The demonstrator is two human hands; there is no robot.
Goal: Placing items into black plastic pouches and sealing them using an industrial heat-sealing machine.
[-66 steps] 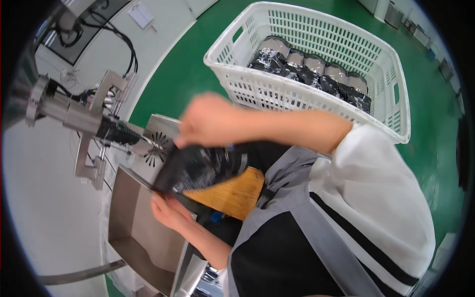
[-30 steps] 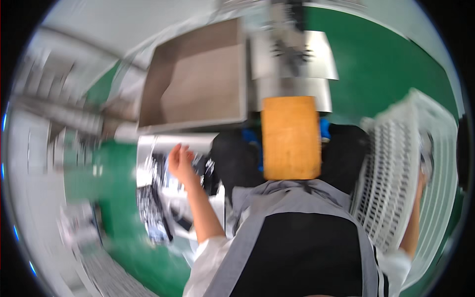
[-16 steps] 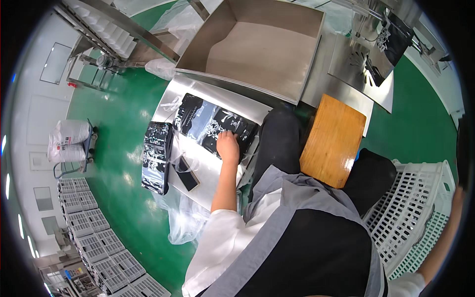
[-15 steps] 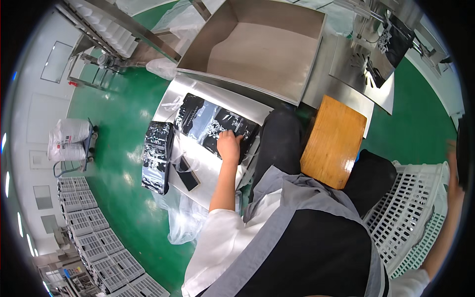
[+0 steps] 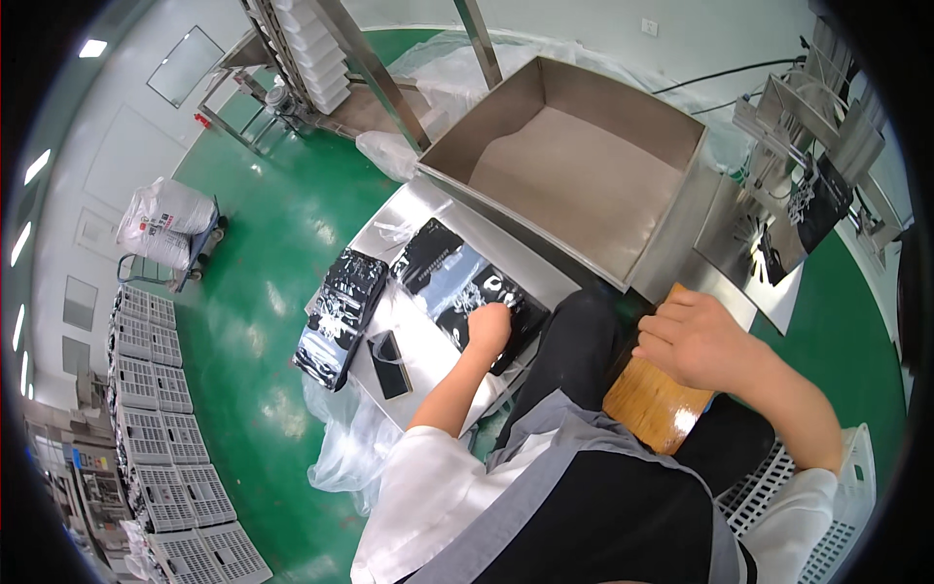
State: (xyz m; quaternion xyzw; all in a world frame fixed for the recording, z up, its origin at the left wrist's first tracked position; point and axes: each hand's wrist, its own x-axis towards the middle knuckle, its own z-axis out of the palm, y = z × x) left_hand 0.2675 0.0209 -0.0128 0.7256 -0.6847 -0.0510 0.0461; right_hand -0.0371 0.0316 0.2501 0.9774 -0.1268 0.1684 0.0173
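A stack of black printed plastic bags (image 5: pixel 443 268) with a blue-grey panel lies on the steel table. My left hand (image 5: pixel 489 329) is on the near right part of this stack, its fingers curled closed against the top bag. Just to the left rests a second bundle of black bags (image 5: pixel 341 316), partly over the table's edge. Over a varnished wooden board (image 5: pixel 652 404) between my legs, my right hand (image 5: pixel 696 341) is raised with fingers bent and together. Anything inside that hand is hidden from view.
A deep steel tray (image 5: pixel 574 165) stands beyond the table. A dark phone-like slab (image 5: pixel 389 365) lies near the bundle. To the right, a machine holds a black bag (image 5: pixel 822 204). White perforated crates (image 5: pixel 846 506) stand beside me; stacked crates (image 5: pixel 161 433) line the left.
My right hand has come from the crates at the far right to above the wooden board. My left hand stays on the bag stack, its fingers more curled. The whole view has shifted.
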